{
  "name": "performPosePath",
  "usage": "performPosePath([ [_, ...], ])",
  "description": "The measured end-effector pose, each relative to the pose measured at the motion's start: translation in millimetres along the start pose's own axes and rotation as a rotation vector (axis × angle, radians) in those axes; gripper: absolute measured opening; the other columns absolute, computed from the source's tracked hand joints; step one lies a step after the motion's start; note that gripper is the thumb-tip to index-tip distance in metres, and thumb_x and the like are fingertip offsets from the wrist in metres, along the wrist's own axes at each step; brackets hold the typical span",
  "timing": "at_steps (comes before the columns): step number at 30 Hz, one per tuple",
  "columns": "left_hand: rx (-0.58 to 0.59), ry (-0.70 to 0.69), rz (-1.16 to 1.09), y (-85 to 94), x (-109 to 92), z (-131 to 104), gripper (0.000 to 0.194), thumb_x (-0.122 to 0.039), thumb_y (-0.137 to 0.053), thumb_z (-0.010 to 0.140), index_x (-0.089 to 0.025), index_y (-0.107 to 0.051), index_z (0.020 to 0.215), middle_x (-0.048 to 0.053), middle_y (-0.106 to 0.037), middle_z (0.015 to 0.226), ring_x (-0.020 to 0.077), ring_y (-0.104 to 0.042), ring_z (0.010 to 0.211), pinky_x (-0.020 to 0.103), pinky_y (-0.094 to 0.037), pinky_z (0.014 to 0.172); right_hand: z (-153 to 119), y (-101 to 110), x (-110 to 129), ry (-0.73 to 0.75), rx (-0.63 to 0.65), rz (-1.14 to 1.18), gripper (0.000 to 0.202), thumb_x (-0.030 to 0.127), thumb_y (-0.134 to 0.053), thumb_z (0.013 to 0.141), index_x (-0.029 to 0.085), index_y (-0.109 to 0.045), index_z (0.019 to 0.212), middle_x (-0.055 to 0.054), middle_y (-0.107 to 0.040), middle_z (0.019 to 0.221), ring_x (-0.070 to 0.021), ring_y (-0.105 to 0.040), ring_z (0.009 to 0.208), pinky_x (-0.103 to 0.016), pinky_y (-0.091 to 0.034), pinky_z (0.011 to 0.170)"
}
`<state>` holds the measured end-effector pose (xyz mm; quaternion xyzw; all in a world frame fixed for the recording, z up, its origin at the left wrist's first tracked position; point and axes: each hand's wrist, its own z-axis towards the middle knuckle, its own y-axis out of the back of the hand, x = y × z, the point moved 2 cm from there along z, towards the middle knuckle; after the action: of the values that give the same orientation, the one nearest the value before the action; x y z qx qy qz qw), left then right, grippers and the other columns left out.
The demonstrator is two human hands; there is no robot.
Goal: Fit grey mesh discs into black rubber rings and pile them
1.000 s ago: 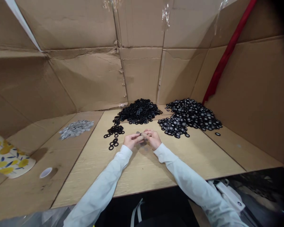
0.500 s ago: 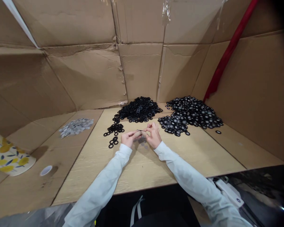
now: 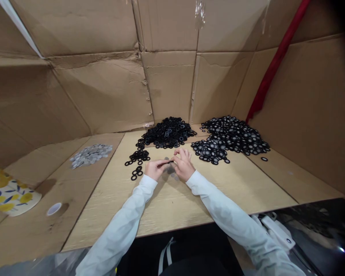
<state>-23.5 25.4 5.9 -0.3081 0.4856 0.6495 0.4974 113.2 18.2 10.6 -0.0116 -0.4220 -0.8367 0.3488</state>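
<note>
Between the fingertips of both hands is a small black ring, held over the middle of the wooden board. My left hand pinches it from the left, and my right hand from the right, with its other fingers curled above. A few grey discs lie on the board under the fingers, partly hidden. Behind the hands rises a pile of black rings; a smaller group of rings is just left. Rings with pale centres form a large heap at the right.
Grey discs are piled on cardboard at the left. A white round object and a lemon-patterned container stand at the far left. Cardboard walls enclose the back and sides; a red strip hangs at the right.
The fingertips have shifted slightly, and the black ring between them shows more clearly. The whole view has moved a little.
</note>
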Motion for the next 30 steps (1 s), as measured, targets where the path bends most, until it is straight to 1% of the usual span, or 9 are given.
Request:
performPosePath([
  [2, -0.012, 0.001, 0.002, 1.0, -0.9, -0.7, 0.014, -0.021, -0.062, 0.056, -0.018, -0.067, 0.069, 0.005, -0.066, 0.074, 0.0192, -0.060, 0.071, 0.033, -0.045, 0.074, 0.9, -0.1, -2.0, 0.001, 0.023, 0.060, 0.018, 0.011, -0.049, 0.064, 0.018, -0.058, 0.078, -0.007, -0.040, 0.097, -0.0224, -0.032, 0.094, -0.038, -0.027, 0.076],
  [4, -0.033, 0.072, -0.135, 0.2, -1.7, -0.7, 0.015, -0.021, -0.064, 0.054, -0.015, -0.066, 0.068, 0.006, -0.066, 0.071, 0.0189, -0.060, 0.067, 0.033, -0.047, 0.071, 2.4, -0.1, -5.7, -0.046, 0.027, 0.208, 0.015, 0.015, -0.051, 0.064, 0.018, -0.059, 0.077, -0.007, -0.041, 0.095, -0.0210, -0.035, 0.094, -0.038, -0.029, 0.078],
  [9, -0.117, 0.294, -0.565, -6.0, -1.6, 0.2, 0.029, -0.021, -0.072, 0.043, -0.010, -0.064, 0.068, 0.008, -0.066, 0.068, 0.0176, -0.061, 0.061, 0.034, -0.048, 0.068, 6.1, -9.9, -14.1, -0.286, 0.089, 0.800, 0.020, 0.027, -0.057, 0.060, 0.018, -0.061, 0.077, -0.005, -0.045, 0.093, -0.0169, -0.045, 0.089, -0.030, -0.038, 0.070],
  [12, -0.096, 0.330, -0.694, -9.9, 0.1, -0.6, 0.033, -0.022, -0.073, 0.040, -0.009, -0.063, 0.069, 0.009, -0.065, 0.069, 0.0176, -0.061, 0.062, 0.035, -0.047, 0.072, 6.5, -16.8, -16.1, -0.428, -0.014, 0.933, 0.016, 0.030, -0.057, 0.060, 0.016, -0.061, 0.067, -0.004, -0.048, 0.083, -0.0158, -0.048, 0.082, -0.027, -0.039, 0.065],
  [15, -0.045, 0.316, -0.720, -11.8, 1.0, -1.0, 0.035, -0.022, -0.073, 0.043, -0.010, -0.064, 0.075, 0.010, -0.065, 0.076, 0.0184, -0.061, 0.068, 0.035, -0.045, 0.076, 5.6, -20.6, -16.8, -0.499, -0.111, 0.910, 0.015, 0.030, -0.057, 0.058, 0.015, -0.059, 0.059, -0.004, -0.048, 0.078, -0.0151, -0.048, 0.078, -0.025, -0.039, 0.060],
  [18, -0.041, 0.300, -0.645, -12.0, -0.7, -0.6, 0.036, -0.020, -0.073, 0.042, -0.010, -0.065, 0.075, 0.010, -0.065, 0.079, 0.0190, -0.061, 0.071, 0.035, -0.044, 0.078, 4.6, -22.3, -16.6, -0.498, -0.100, 0.854, 0.010, 0.025, -0.055, 0.058, 0.015, -0.058, 0.059, -0.004, -0.047, 0.080, -0.0157, -0.047, 0.078, -0.025, -0.038, 0.059],
  [21, -0.047, 0.334, -0.615, -14.0, -3.3, -0.8, 0.032, -0.019, -0.074, 0.040, -0.008, -0.065, 0.069, 0.010, -0.066, 0.070, 0.0178, -0.061, 0.062, 0.035, -0.046, 0.073, 3.9, -21.0, -15.1, -0.443, -0.111, 0.731, 0.007, 0.020, -0.052, 0.060, 0.016, -0.057, 0.059, -0.004, -0.046, 0.078, -0.0159, -0.046, 0.079, -0.028, -0.038, 0.066],
  [25, -0.125, 0.358, -0.671, -17.3, -4.7, -2.8, 0.030, -0.020, -0.074, 0.038, -0.008, -0.064, 0.064, 0.008, -0.065, 0.065, 0.0154, -0.060, 0.055, 0.034, -0.048, 0.068, 2.2, -14.1, -10.9, -0.375, -0.202, 0.487, 0.006, 0.020, -0.053, 0.062, 0.017, -0.058, 0.059, -0.003, -0.042, 0.081, -0.0166, -0.041, 0.083, -0.033, -0.034, 0.076],
  [30, -0.187, 0.302, -0.588, -14.8, -9.0, -5.2, 0.025, -0.020, -0.072, 0.042, -0.009, -0.065, 0.064, 0.007, -0.065, 0.064, 0.0146, -0.059, 0.055, 0.032, -0.048, 0.066, 0.2, -4.8, -4.5, -0.308, -0.148, 0.231, 0.009, 0.025, -0.053, 0.065, 0.019, -0.060, 0.066, -0.004, -0.039, 0.084, -0.0197, -0.035, 0.084, -0.038, -0.030, 0.076],
])
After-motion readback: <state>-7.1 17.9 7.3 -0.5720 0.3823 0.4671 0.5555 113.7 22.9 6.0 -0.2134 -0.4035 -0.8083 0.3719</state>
